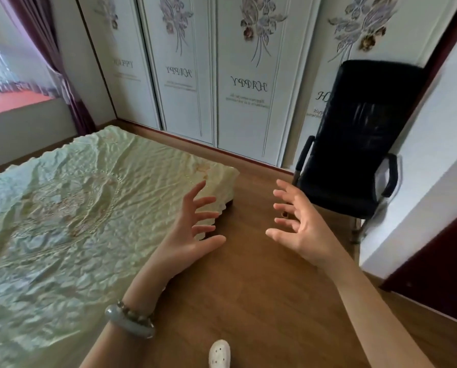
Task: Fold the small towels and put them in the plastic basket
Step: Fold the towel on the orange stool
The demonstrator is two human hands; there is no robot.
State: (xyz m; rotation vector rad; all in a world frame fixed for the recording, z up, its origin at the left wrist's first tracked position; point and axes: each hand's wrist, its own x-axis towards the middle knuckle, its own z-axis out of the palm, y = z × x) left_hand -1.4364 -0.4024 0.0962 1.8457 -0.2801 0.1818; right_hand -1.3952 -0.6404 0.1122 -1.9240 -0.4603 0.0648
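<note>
My left hand [192, 229] is raised in front of me with fingers spread, holding nothing, over the right edge of the bed [62, 213]. My right hand [299, 224] is raised opposite it, palm facing left, fingers apart and empty, above the wooden floor. The two palms face each other about a hand's width apart. A pale bangle and a bead bracelet sit on my left wrist. No towel and no plastic basket are in view.
The bed, covered in a wrinkled pale green sheet, fills the left. A black office chair [354, 144] stands at the right against white wardrobe doors [238, 75]. Wooden floor [248, 288] lies between bed and chair. A white shoe tip [219, 353] shows at the bottom.
</note>
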